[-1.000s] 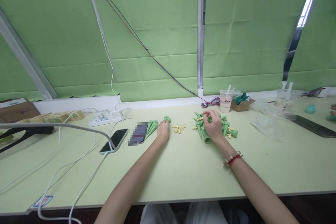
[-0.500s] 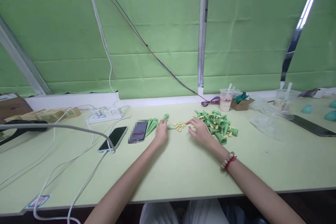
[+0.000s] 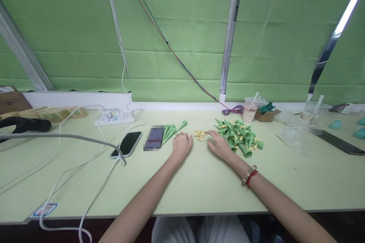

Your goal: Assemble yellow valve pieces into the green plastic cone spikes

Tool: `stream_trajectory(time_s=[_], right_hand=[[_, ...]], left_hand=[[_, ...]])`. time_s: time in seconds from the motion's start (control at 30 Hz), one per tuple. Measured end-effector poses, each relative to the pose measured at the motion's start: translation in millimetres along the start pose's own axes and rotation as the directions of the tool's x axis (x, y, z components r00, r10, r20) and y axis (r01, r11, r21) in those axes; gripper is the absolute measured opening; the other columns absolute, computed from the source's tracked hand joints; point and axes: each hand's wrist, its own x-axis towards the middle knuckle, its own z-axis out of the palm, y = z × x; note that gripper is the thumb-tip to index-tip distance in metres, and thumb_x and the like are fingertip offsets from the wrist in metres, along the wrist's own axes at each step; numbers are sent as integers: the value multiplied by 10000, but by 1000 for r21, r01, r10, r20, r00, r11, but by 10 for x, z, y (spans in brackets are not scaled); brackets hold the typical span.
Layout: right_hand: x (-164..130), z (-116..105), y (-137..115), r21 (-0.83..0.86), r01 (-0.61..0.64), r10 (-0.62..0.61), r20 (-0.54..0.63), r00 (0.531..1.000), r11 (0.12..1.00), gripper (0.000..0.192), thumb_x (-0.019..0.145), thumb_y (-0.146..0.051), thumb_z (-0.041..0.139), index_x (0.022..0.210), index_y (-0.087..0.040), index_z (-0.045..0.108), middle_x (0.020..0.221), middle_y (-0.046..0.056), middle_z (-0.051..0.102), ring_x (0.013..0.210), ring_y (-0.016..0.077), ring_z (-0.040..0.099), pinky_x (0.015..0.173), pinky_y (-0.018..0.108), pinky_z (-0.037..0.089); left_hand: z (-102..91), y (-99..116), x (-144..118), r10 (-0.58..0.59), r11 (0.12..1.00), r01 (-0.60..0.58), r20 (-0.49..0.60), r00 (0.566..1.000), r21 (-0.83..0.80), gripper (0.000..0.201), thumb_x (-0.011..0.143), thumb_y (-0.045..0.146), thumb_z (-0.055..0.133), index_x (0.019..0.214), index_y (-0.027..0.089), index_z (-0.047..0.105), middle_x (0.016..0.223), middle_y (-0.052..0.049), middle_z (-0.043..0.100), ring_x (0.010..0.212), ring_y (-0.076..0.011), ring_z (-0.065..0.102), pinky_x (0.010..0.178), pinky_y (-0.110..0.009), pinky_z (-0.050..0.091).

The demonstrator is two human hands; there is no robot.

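Resting on the desk (image 3: 199, 182), the left hand (image 3: 181, 145) lies loosely curled, grip holding nothing, near the row of green cones (image 3: 172, 131). The right hand (image 3: 218, 145), grip spread, fingertips at the yellow pegs (image 3: 200, 134), beside the cone pile (image 3: 239, 136).

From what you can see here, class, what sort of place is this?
Probably a small assembly workbench: a pile of green cones, loose yellow pegs and a sorted row of cones on a long table.

A pale green table (image 3: 199, 182) carries green cones (image 3: 239, 136) right of the right hand (image 3: 218, 146), yellow pegs (image 3: 200, 134) ahead, phones (image 3: 129, 144) left of the left hand (image 3: 181, 145).
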Motion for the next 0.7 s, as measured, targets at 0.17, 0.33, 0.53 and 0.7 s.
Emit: stream_trajectory(time_s=[0.17, 0.33, 0.53, 0.7], right_hand=[[18, 227, -35, -43, 66, -62, 92, 994, 997, 394, 777, -165, 471, 1167, -146, 519, 1193, 111, 550, 1127, 214, 488, 964, 366, 373], [59, 256, -13, -52, 57, -50, 117, 992, 997, 272, 767, -150, 491, 1003, -164, 624, 1055, 80, 636, 1022, 210, 547, 905, 362, 400], [32, 198, 25, 42, -27, 23, 92, 996, 999, 290, 752, -140, 500, 1016, -156, 618, 1015, 85, 637, 985, 199, 556, 884, 346, 409], [-2, 248, 57, 66, 2, -11, 136, 991, 998, 475, 781, -194, 483, 1255, -173, 462, 1252, 102, 520, 1174, 230, 437, 981, 422, 320]], left_hand=[[-85, 107, -125, 122, 987, -122, -11, 993, -103, 352, 769, 51, 388, 1058, 180, 544, 1019, -104, 570, 938, -241, 530, 740, -337, 409], [-107, 93, -117, 149, 866, -226, -201, 968, -446, 355, 790, 35, 342, 1049, 199, 520, 1041, -91, 491, 890, -191, 536, 780, -326, 420], [-16, 76, -46, -183, 400, 3, -76, 980, -917, 323, 755, 81, 485, 1046, 222, 492, 1043, -63, 419, 737, -115, 587, 770, -302, 460], [9, 190, -74, -244, -180, 275, 314, 918, -944, 478, 730, 59, 548, 1146, 222, 376, 916, -40, 532, 671, -113, 639, 739, -278, 480]])
